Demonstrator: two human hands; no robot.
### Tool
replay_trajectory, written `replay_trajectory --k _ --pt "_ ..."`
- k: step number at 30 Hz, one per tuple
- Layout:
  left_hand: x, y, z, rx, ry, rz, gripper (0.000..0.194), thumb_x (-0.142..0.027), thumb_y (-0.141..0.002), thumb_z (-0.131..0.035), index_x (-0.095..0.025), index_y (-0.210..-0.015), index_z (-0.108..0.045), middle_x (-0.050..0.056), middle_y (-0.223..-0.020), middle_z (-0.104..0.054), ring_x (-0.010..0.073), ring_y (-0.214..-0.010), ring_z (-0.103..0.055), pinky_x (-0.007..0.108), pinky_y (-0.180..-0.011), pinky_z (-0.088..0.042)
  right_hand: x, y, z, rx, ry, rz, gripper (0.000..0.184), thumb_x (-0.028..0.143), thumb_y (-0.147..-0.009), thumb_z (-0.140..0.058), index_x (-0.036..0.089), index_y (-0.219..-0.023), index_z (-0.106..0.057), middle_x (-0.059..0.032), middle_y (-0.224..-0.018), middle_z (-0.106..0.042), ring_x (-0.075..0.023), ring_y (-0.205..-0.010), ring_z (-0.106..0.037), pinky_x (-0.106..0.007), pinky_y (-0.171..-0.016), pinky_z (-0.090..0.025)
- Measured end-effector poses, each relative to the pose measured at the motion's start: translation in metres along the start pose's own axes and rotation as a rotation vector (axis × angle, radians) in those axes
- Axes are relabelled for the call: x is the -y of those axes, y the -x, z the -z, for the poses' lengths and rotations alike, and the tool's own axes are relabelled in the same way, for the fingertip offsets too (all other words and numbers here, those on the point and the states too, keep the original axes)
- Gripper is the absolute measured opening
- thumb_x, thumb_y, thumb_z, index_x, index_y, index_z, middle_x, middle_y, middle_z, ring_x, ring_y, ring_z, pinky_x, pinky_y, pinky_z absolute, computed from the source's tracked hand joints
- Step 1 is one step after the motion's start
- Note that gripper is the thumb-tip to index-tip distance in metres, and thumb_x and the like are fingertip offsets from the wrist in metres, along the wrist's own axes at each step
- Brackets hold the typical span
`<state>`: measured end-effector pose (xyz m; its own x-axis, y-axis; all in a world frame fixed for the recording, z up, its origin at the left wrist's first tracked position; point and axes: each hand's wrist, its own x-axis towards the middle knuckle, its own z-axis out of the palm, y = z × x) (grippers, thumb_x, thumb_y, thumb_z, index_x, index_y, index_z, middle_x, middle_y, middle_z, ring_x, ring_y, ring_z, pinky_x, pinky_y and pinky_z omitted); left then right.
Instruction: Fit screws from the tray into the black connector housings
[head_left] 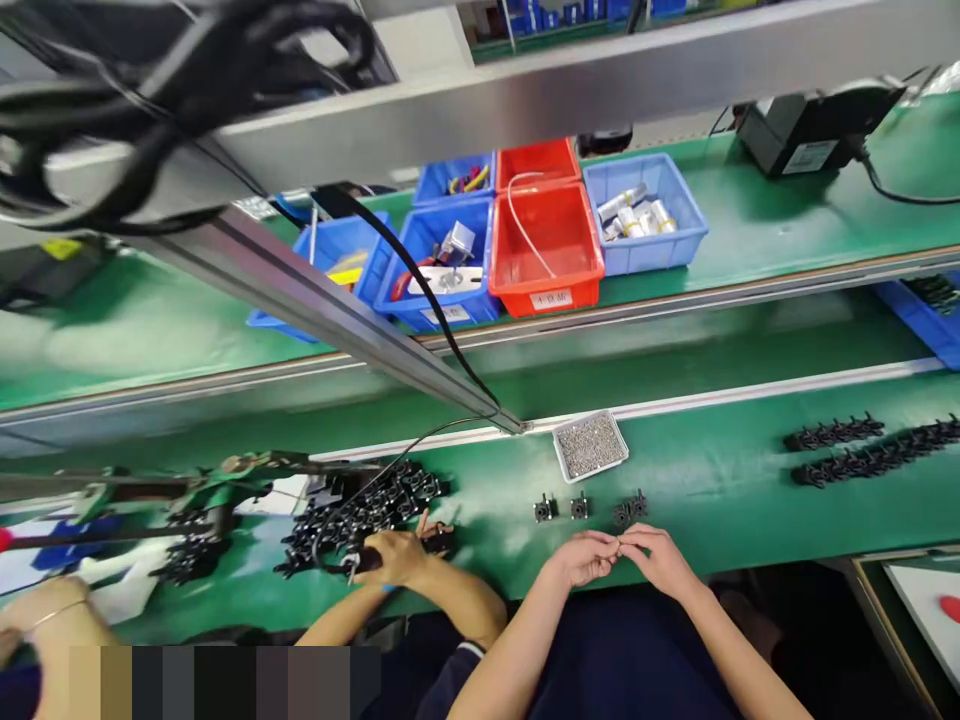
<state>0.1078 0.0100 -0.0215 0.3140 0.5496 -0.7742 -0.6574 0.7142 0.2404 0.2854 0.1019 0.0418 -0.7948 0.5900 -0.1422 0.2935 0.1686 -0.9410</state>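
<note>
My left hand (586, 558) and my right hand (661, 562) meet at the near edge of the green bench, with the fingertips of both pinched together. Whatever sits between them is too small to make out. Just beyond lie small black parts: one black part (543, 509) at the left, another black part (579, 507) beside it, and a close group of black parts (630, 508) right in front of my fingers. Behind these stands a white tray (559, 461) full of tiny silvery metal pieces.
Left, a co-worker's hands (397, 557) work at a pile of black parts (367, 505). Rows of black parts (874, 452) lie right. A metal post (337, 310) rises behind the tray. The shelf holds a red bin (547, 240), blue bins (694, 240) and a black device (810, 130).
</note>
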Motion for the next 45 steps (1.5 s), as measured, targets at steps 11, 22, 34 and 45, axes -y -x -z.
replay_trajectory --k 11,22,34,45 --pt "0.031 -0.006 0.001 -0.039 -0.126 -0.003 0.045 -0.030 -0.051 -0.096 -0.007 -0.083 -0.074 0.005 -0.068 -0.066 0.0096 -0.057 -0.059 0.023 -0.060 -0.048 -0.026 0.026 -0.008 0.026 0.039 -0.126 0.032 0.044 -0.097 -0.050 0.026 -0.093 -0.076 -0.0051 -0.095 -0.073 -0.0195 -0.087 -0.067 -0.031 -0.083 -0.053" --pt "0.007 -0.017 -0.007 -0.684 -0.942 -0.759 0.021 -0.013 -0.087 -0.060 -0.017 -0.098 -0.077 0.008 -0.097 -0.072 0.0152 -0.082 -0.065 0.031 -0.085 -0.053 -0.092 0.007 -0.037 -0.406 0.022 -0.411 0.043 0.056 -0.089 -0.053 0.020 -0.094 -0.076 -0.0092 -0.095 -0.076 -0.0237 -0.083 -0.070 -0.035 -0.081 -0.054" --pt "-0.015 -0.040 -0.019 -0.719 -1.125 -0.742 0.031 -0.008 -0.085 -0.055 -0.017 -0.108 -0.075 0.009 -0.097 -0.074 0.0181 -0.085 -0.068 0.032 -0.093 -0.052 -0.090 -0.008 -0.040 -0.463 0.078 -0.556 0.035 0.053 -0.082 -0.060 0.021 -0.085 -0.074 -0.0087 -0.084 -0.076 -0.0255 -0.079 -0.072 -0.035 -0.076 -0.054" --pt "-0.023 -0.047 -0.021 -0.749 -1.205 -0.606 0.043 -0.008 -0.080 -0.059 -0.014 -0.121 -0.071 0.011 -0.088 -0.076 0.0200 -0.083 -0.070 0.031 -0.093 -0.051 -0.093 -0.007 -0.041 -0.490 -0.009 -0.568 0.038 0.057 -0.077 -0.064 0.021 -0.082 -0.073 -0.0090 -0.081 -0.076 -0.0262 -0.076 -0.072 -0.037 -0.074 -0.055"
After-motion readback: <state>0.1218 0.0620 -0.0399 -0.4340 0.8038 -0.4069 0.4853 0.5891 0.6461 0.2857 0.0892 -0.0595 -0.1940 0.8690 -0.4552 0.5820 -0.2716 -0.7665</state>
